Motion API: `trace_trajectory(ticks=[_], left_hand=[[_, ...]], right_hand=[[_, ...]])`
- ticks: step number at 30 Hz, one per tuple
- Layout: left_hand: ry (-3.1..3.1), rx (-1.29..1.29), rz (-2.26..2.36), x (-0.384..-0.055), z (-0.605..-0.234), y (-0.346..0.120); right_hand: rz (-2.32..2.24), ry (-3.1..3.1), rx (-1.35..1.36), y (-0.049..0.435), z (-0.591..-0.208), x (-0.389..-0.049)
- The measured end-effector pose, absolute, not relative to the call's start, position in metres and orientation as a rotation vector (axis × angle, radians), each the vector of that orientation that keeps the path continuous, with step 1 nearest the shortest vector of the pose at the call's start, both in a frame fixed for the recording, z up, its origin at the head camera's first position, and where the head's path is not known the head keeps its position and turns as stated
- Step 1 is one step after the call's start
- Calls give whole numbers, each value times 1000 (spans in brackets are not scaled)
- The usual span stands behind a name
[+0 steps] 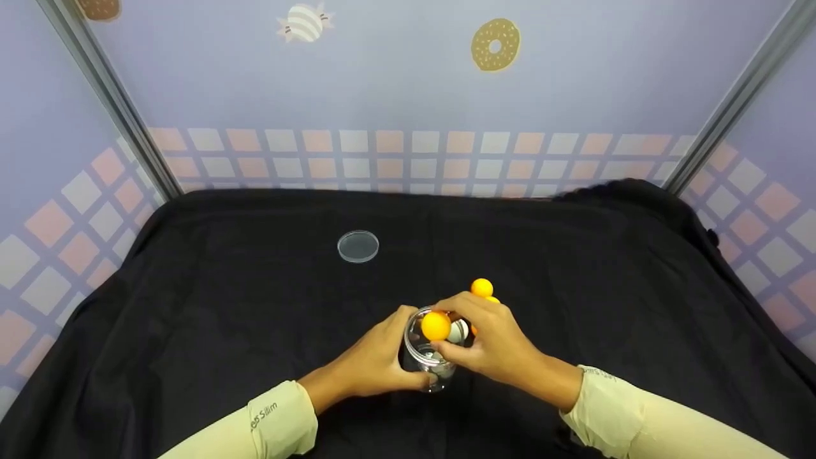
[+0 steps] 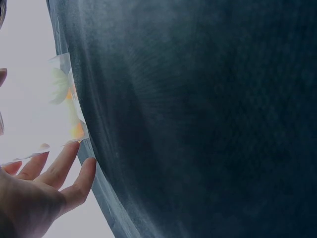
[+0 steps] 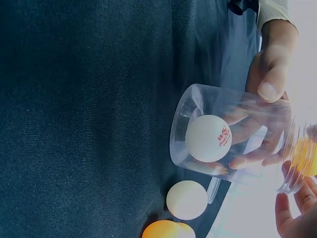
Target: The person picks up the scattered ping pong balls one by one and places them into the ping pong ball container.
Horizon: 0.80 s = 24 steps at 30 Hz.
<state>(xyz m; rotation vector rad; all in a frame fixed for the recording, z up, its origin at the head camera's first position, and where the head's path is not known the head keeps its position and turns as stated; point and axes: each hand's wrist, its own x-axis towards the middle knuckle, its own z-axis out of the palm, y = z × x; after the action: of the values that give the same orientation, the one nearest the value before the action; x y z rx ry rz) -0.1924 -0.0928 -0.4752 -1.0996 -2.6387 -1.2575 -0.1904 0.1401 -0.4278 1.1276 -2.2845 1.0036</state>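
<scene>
My left hand (image 1: 376,357) grips a clear plastic jar (image 1: 417,349), thumb and fingers on opposite sides of its wall. My right hand (image 1: 500,335) pinches an orange ping-pong ball (image 1: 436,326) between thumb and fingers at the jar's open mouth. A white ping-pong ball (image 3: 208,138) with red print lies inside the jar near its bottom, in the right wrist view. Beside the jar sit another white ball (image 3: 187,200) and an orange ball (image 3: 161,230). Beyond my right hand in the head view are more orange balls (image 1: 482,287), partly hidden by it.
A clear round lid (image 1: 357,247) lies flat on the black cloth (image 1: 255,287), farther back and left of the jar. Behind the cloth-covered table stands a lilac wall (image 1: 395,83) with a tile pattern; side walls rise at left and right.
</scene>
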Motion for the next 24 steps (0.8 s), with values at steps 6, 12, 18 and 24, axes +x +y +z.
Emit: trace_trajectory(ticks=[6, 12, 18, 24], left_hand=[[-2648, -1100, -1270, -193, -474, -92], [-2654, -1095, -1276, -193, -474, -92], [-2656, -1086, -1277, -193, -474, -92], [-2646, -1087, -1266, -192, -474, -93]], right_hand=[[971, -2277, 1112, 139, -428, -191], [993, -2280, 1111, 140, -429, -190], [1010, -2276, 1117, 140, -429, -190], [995, -2266, 1120, 140, -429, -191]])
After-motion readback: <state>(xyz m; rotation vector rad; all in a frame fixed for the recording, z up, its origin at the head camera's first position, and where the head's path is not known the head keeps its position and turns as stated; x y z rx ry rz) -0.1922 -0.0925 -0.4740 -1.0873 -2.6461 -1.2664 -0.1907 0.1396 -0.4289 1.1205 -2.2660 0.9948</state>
